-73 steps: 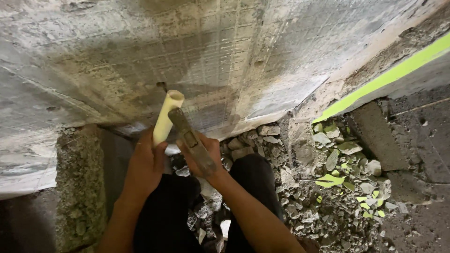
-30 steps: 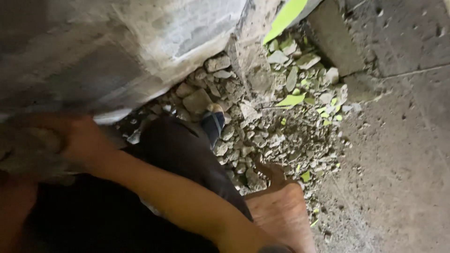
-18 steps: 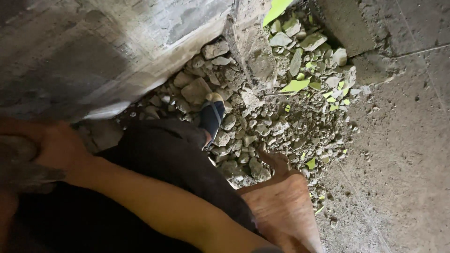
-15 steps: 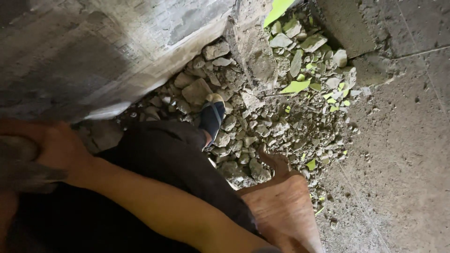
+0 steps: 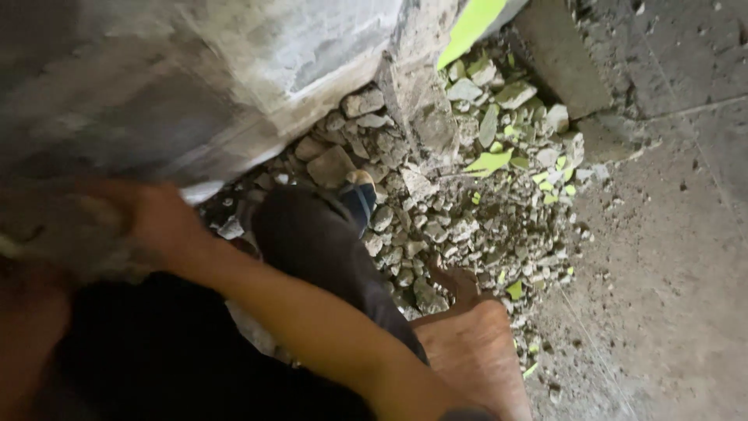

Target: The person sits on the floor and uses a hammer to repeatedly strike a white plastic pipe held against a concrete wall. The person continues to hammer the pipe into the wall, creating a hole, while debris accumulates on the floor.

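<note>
My right hand (image 5: 160,222) is at the left, blurred, its fingers curled against a blurred grey mass (image 5: 62,234) under the concrete wall (image 5: 234,70). What the grey mass is I cannot make out. My right forearm (image 5: 312,320) runs down to the lower right across my dark trousers (image 5: 319,249). Only a reddish stretch of my left arm (image 5: 23,335) shows at the lower left; its hand is hidden. My bare foot (image 5: 475,355) rests on the floor, and a blue sandal (image 5: 360,199) lies among the rubble.
Broken grey stones and rubble (image 5: 467,226) pile up at the wall's foot, with several lime-green painted chips (image 5: 487,162) mixed in. A concrete block (image 5: 557,58) lies at the top right. Dusty concrete floor (image 5: 670,296) spreads to the right.
The view has swung down from the wall to the rubble and my legs. The cream tube and the tool seen earlier are out of sight. In the last second my right hand barely shifted.
</note>
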